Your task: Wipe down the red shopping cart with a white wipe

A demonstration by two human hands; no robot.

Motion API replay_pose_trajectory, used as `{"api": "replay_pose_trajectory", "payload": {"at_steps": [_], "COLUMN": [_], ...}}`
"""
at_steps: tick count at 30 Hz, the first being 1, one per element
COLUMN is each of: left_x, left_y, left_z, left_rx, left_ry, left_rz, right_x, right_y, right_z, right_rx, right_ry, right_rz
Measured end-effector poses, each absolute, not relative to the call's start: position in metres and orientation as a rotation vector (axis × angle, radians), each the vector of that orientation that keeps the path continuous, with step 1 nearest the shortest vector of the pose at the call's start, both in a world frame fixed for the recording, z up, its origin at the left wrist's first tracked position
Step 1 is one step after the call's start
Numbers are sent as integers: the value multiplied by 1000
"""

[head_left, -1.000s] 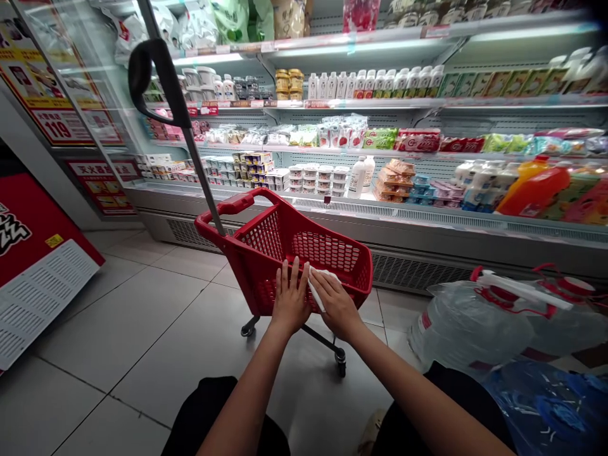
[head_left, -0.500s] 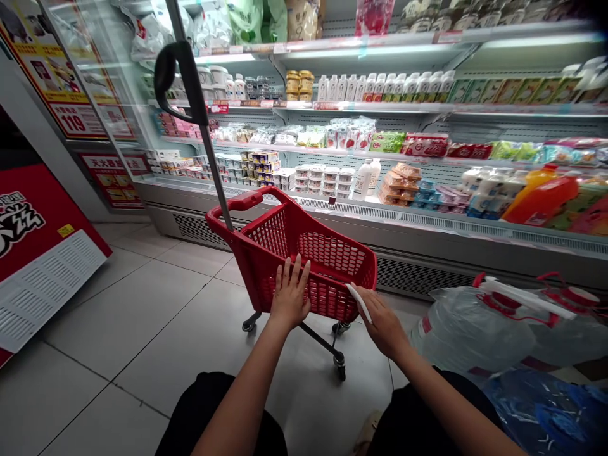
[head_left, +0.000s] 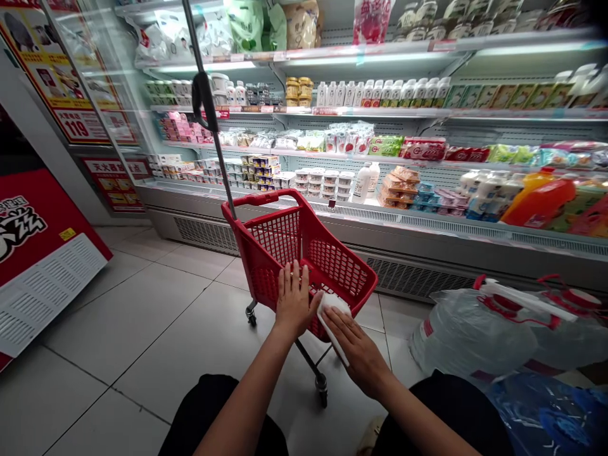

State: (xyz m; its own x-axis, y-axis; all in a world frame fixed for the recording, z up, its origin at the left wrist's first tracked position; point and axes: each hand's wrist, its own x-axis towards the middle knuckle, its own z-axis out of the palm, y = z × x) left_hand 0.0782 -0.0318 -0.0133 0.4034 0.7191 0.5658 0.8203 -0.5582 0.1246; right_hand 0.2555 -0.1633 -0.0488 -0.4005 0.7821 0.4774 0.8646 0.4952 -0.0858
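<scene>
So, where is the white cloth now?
Centre of the head view: the cloth lies under the right hand, pressed on the red basket, beside the left hand.
</scene>
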Motion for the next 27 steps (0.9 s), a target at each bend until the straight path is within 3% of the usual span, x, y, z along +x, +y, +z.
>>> {"api": "replay_pose_trajectory", "payload": {"at_steps": [12, 16, 21, 24, 27], "left_x": [79, 80, 72, 72, 75], "left_y": [-61, -63, -53, -50, -49], "left_z": [-24, -26, -25, -25, -25], "left_rx": [-2599, -2616, -2631, -2640, -2638], "left_ry": [-1295, -1231, -1216, -1220, -1228], "left_rz": [-827, -788, -788, -785, -776], "right_x": [297, 275, 298, 327, 344], "right_y": [-150, -144, -142, -135, -120], "right_z": [-57, -46, -25, -6, -5], "right_rx": [-1457, -1412, -1608, -1657, -1568], "right_ry": [-1973, -1758, -1100, -948, -1277], "right_rz": [-90, 145, 510, 291, -1]}}
